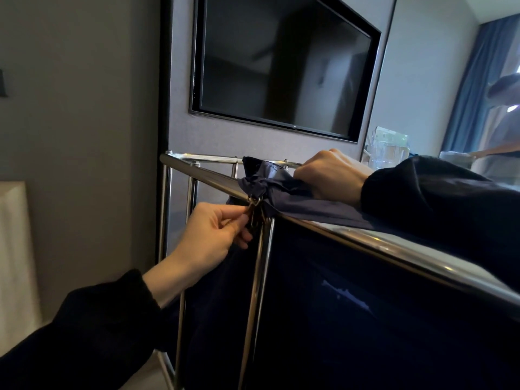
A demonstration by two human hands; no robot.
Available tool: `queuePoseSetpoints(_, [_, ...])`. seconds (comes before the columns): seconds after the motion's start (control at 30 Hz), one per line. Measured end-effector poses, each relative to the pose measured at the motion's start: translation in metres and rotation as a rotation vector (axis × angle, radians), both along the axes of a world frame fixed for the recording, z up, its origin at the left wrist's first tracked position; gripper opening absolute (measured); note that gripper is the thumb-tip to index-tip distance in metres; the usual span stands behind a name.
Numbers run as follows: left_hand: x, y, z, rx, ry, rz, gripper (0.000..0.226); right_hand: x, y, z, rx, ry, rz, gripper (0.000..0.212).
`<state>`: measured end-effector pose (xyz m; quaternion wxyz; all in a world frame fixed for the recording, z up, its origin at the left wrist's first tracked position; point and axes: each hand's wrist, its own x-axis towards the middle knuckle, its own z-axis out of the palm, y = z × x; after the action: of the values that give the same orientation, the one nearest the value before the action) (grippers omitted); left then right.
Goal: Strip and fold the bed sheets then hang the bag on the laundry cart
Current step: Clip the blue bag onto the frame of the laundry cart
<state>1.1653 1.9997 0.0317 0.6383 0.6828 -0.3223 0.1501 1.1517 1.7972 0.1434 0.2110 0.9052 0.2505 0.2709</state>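
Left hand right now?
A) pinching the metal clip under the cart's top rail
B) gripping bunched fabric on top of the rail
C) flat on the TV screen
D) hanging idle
A: the left hand pinches the metal clip just under the cart rail; the right hand grips the bunched navy bag.

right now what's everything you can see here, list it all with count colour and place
chrome tubular laundry cart frame: one, silver, centre to lower right
dark navy fabric laundry bag: one, navy, inside the frame, edge bunched over the top rail
small metal clip: one, silver, at the frame's corner
flat black television screen: one, black, wall above
blue curtain: one, blue, far right
clear plastic jug: one, clear, behind the cart, right
left hand: one, pinching the clip
right hand: one, gripping the bunched bag edge
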Motion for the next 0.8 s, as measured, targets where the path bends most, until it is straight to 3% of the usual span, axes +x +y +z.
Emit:
queuePoseSetpoints(0.13, [0.003,-0.002,-0.005,0.135,-0.244,0.227,0.024,-0.001,0.001,0.001,-0.01,0.001,-0.019,0.01])
queuePoseSetpoints(0.43, [0.0,-0.014,-0.021,0.073,-0.474,0.456,0.018,-0.001,0.002,0.001,-0.023,-0.005,-0.021,0.013])
queuePoseSetpoints(0.8, [0.0,-0.027,-0.028,0.154,-0.605,0.637,0.014,0.0,0.006,0.001,-0.045,-0.01,-0.048,0.015])
